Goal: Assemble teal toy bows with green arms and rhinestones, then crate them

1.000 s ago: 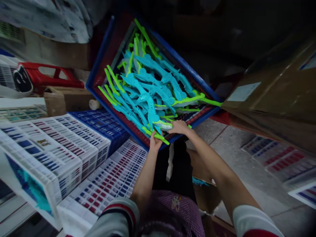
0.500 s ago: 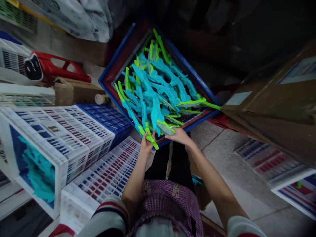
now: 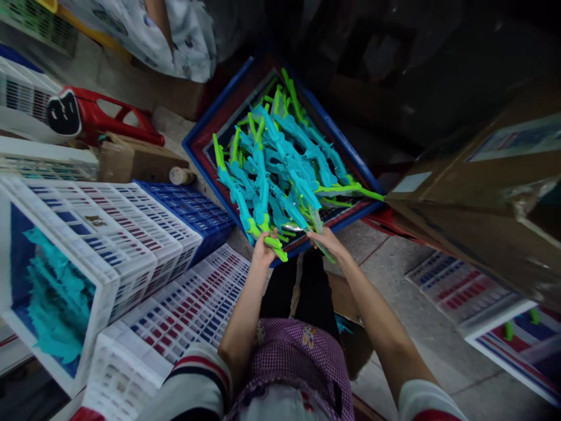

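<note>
A blue-rimmed crate point(image 3: 219, 100) is heaped with long turquoise and lime-green plastic pieces point(image 3: 289, 161), likely toy parts. At its near edge, my left hand point(image 3: 263, 251) is closed around the lime end of one long piece point(image 3: 279, 250), whose turquoise part runs up into the heap. To the right, my right hand point(image 3: 329, 241) pinches the greyish-green end of another piece point(image 3: 323, 252). That piece's far part overlaps the heap, so where it ends cannot be made out.
White slatted baskets point(image 3: 175, 292) lie on the left, one with turquoise pieces point(image 3: 56, 298) inside. Behind them are a red plastic object point(image 3: 118, 114) and a cardboard box point(image 3: 135, 158). Large cartons point(image 3: 473, 216) stand right, above another basket point(image 3: 464, 286). Part of another person point(image 3: 162, 35) shows at upper left.
My right hand has shifted slightly right and now grips a greyish-green end that sticks out below it. Pieces in the middle of the heap lie differently. My left hand still holds its lime end.
</note>
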`<state>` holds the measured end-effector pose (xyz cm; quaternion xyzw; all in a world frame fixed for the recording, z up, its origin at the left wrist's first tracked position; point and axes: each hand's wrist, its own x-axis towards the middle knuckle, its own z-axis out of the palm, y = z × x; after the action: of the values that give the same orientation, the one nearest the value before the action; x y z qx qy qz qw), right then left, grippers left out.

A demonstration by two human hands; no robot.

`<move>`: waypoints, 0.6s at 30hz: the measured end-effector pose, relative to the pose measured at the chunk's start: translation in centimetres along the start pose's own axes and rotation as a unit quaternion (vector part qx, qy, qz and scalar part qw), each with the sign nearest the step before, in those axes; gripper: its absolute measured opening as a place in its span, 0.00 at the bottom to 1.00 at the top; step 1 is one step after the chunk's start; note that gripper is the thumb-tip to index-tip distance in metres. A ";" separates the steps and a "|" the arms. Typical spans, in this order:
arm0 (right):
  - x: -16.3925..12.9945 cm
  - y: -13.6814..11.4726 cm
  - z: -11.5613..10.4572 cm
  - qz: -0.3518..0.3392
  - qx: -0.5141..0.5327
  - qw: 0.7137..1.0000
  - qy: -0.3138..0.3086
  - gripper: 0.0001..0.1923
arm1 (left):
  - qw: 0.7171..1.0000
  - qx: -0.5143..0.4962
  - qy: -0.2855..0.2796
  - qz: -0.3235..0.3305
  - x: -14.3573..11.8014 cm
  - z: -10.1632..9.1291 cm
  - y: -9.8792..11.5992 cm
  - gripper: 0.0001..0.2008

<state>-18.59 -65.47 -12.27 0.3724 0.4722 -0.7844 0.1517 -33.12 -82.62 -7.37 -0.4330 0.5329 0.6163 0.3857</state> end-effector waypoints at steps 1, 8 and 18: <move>0.1 0.0 -0.4 -0.001 -0.010 1.000 -0.005 0.26 | 1.000 -0.010 -0.002 -0.004 0.1 0.3 0.0 0.05; 4.0 -3.3 -7.8 -0.103 -0.502 0.859 0.019 0.24 | 0.994 -0.107 -0.007 -0.038 1.0 0.8 -0.1 0.07; 11.4 -0.8 -12.4 -0.118 -0.760 0.639 0.017 0.29 | 0.989 -0.141 0.029 -0.041 0.9 -1.8 -1.2 0.08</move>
<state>-21.28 -53.20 -23.47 0.0803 0.9442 -0.1544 0.2796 -32.09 -84.24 -8.69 -0.5222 0.4333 0.6561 0.3303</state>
